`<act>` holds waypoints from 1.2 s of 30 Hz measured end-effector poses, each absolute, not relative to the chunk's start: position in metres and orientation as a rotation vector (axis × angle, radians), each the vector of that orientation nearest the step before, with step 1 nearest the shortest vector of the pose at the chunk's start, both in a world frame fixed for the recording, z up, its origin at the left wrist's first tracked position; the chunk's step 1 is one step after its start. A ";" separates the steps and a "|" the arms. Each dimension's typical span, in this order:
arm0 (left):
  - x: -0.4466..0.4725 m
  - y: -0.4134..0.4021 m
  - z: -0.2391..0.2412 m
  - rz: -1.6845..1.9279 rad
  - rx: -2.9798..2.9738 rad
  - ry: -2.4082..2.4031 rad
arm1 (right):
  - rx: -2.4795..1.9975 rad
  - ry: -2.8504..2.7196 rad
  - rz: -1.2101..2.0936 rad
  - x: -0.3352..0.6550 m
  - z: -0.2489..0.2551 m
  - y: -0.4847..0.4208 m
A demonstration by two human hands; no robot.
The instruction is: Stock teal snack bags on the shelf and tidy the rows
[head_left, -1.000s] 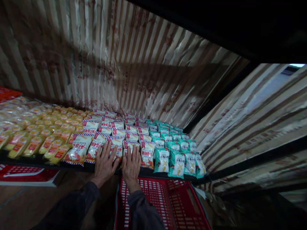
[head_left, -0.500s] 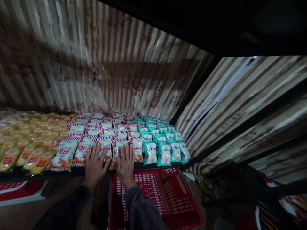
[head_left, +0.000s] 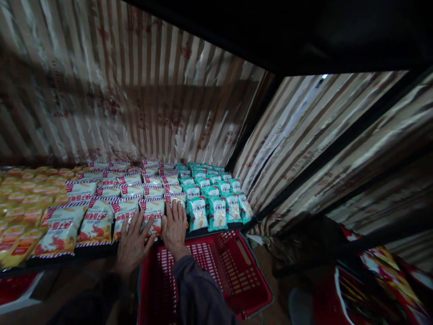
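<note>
Several red-and-white snack bags (head_left: 96,221) with striped edges stand in rows on a dark shelf. My left hand (head_left: 133,243) lies with fingers spread against the front of one bag (head_left: 126,211) near the shelf's edge. Beside it, my right hand (head_left: 174,228) rests with its fingers stretched over the last striped bag (head_left: 176,197) before the green ones. Neither hand grips anything. Between the two hands a further striped bag (head_left: 153,212) shows its front. Just right of my right hand stand the green snack bags (head_left: 217,212), also in rows.
Yellow packages (head_left: 20,239) fill the shelf's left part. Below the shelf edge sits a red plastic basket (head_left: 248,289) with slotted walls. Striped sheeting (head_left: 152,99) hangs behind, and a dark slanted bar (head_left: 324,153) crosses on the right. A red container (head_left: 326,298) stands at lower right.
The view has swung right, so the shelf and bags sit further left. My right hand has shifted right along the front row, to the last striped bag; my left hand stays near the bags' fronts.
</note>
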State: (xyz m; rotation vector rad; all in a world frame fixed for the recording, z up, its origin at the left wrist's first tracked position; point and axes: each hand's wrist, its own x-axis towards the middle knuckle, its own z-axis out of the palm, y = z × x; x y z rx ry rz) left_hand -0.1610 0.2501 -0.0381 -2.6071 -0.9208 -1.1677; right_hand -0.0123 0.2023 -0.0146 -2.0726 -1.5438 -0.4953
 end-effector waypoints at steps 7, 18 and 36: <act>-0.159 0.241 -0.030 -1.281 -2.601 -0.979 | -1.995 -1.527 -0.605 0.000 -0.008 0.168; -0.056 0.169 -0.018 -1.074 -2.826 -0.687 | -2.096 -0.908 -0.606 0.096 -0.026 0.115; -0.016 0.178 -0.028 -1.100 -2.814 -0.604 | -2.012 -1.036 -0.558 0.134 -0.043 0.124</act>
